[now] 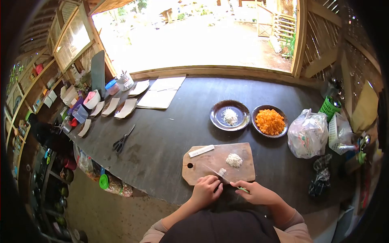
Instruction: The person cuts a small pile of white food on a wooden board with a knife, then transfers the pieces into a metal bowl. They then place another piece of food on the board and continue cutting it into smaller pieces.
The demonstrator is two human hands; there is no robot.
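My right hand (pixel 258 193) grips a knife (pixel 243 189) by its green handle. The thin blade points left across the wooden cutting board (pixel 243 175). At the board's near edge, my left hand (pixel 207 190) has its fingers curled together; what they hold, if anything, is hidden. Just beyond those fingers, beside the blade, lie small white cut strips (pixel 222 172). Farther right on the board sits a pile of white shreds (pixel 234 160). A white rectangular block (pixel 201 151) rests near the far left corner, above the board's hole.
Behind the board stand a dark plate (pixel 217 123) with white shreds and a dish of chopped orange food (pixel 270 122). To the right are a plastic bag (pixel 308 133) and a crumpled dark cloth (pixel 320 176). Scissors (pixel 123 139) and paper sheets (pixel 156 99) lie left.
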